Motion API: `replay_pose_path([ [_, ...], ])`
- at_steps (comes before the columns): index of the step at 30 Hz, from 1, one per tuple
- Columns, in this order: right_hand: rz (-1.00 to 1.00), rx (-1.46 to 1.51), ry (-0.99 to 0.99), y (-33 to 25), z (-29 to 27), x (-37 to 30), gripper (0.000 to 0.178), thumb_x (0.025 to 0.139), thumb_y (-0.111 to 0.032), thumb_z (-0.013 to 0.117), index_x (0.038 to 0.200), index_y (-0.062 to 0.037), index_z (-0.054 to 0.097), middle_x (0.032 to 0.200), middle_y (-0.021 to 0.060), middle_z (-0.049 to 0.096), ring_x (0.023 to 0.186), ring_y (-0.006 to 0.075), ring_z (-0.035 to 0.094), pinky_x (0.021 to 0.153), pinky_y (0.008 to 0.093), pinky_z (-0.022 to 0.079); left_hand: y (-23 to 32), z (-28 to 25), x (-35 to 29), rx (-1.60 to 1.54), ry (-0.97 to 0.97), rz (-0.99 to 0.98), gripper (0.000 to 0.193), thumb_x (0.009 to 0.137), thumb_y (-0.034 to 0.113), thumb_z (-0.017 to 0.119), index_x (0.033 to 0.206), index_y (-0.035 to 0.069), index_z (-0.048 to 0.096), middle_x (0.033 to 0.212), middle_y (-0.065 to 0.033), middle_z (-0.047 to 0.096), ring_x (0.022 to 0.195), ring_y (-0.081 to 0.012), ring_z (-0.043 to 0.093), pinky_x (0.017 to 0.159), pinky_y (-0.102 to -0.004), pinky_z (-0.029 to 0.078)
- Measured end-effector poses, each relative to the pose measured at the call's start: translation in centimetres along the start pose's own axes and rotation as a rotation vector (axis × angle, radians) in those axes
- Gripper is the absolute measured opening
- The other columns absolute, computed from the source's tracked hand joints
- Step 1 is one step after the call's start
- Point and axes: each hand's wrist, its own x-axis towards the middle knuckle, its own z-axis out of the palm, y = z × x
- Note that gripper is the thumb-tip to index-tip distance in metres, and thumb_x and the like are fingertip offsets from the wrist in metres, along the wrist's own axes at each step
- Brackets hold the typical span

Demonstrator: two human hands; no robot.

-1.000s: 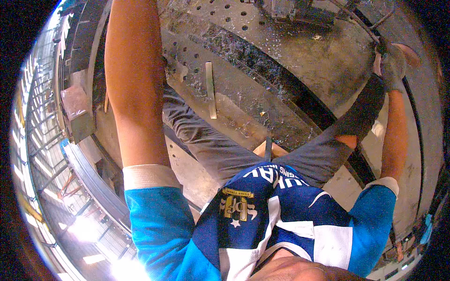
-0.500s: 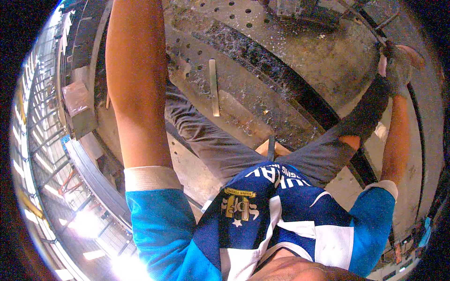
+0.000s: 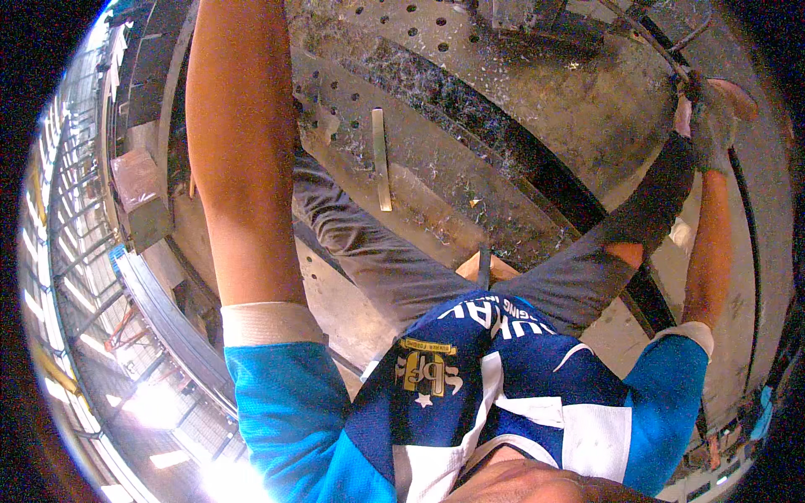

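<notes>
Head view, dark rod point(image 3: 642, 34): meets your right hand point(image 3: 713, 113); long axis points forward and leftward from it.
Right hand: partly curled beside your trouser cuff point(image 3: 682, 152); grip cannot be told.
Left hand: outside view; state cannot be told.
Metal strip point(image 3: 381, 159): left of your right hand.

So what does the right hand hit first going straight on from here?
Probably the thin dark rod just beyond the right hand; depth is unclear there, and they may already be touching.
</notes>
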Motion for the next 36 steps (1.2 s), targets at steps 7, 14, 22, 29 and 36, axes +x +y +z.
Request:
replay_pose_path([
  [7, 0.002, 0.027, -0.008, 0.0, -0.7, 0.5, 0.044, 0.106, -0.033, 0.047, 0.138, -0.0052, 0.058, 0.135, 0.0104, 0.064, 0.125, 0.0257, 0.058, 0.104, 0.0385, 0.043, 0.6, 0.7, 0.2, -0.040, 0.004, 0.025, 0.042, 0.104, 0.036, 0.054, 0.136, 0.007, 0.055, 0.117, -0.0132, 0.060, 0.105, -0.0274, 0.059, 0.092, -0.0417, 0.048],
  [14, -0.008, 0.067, -0.069, 0.7, -2.9, 0.2, 0.046, 0.106, -0.033, 0.047, 0.141, -0.0052, 0.057, 0.138, 0.0105, 0.062, 0.128, 0.0252, 0.056, 0.107, 0.0383, 0.041, 0.8, 4.1, -1.7, -0.199, -0.010, 0.081, 0.040, 0.106, 0.034, 0.053, 0.135, 0.007, 0.055, 0.115, -0.0123, 0.060, 0.103, -0.0259, 0.059, 0.090, -0.0404, 0.049],
  [22, -0.022, 0.116, -0.153, 1.0, -4.2, 1.3, 0.047, 0.106, -0.033, 0.047, 0.144, -0.0052, 0.055, 0.142, 0.0107, 0.061, 0.131, 0.0247, 0.054, 0.110, 0.0380, 0.039, 1.2, 4.5, -3.2, -0.259, -0.001, 0.105, 0.037, 0.107, 0.032, 0.051, 0.134, 0.007, 0.056, 0.113, -0.0112, 0.061, 0.100, -0.0242, 0.060, 0.088, -0.0388, 0.050],
  [29, -0.099, 0.153, -0.197, 0.3, -3.0, 8.6, 0.049, 0.106, -0.033, 0.047, 0.146, -0.0052, 0.054, 0.144, 0.0108, 0.059, 0.135, 0.0242, 0.052, 0.113, 0.0378, 0.038, 1.3, 4.5, -0.7, -0.348, -0.008, 0.139, 0.034, 0.109, 0.030, 0.050, 0.133, 0.007, 0.056, 0.111, -0.0103, 0.061, 0.098, -0.0227, 0.061, 0.087, -0.0375, 0.051],
  [36, -0.201, 0.204, -0.248, -1.0, -0.5, 15.3, 0.051, 0.106, -0.033, 0.047, 0.149, -0.0052, 0.052, 0.147, 0.0109, 0.058, 0.138, 0.0238, 0.051, 0.116, 0.0376, 0.036, 1.5, 4.4, -1.1, -0.389, -0.018, 0.163, 0.032, 0.110, 0.028, 0.049, 0.132, 0.007, 0.057, 0.109, -0.0094, 0.062, 0.096, -0.0212, 0.062, 0.085, -0.0361, 0.052],
])
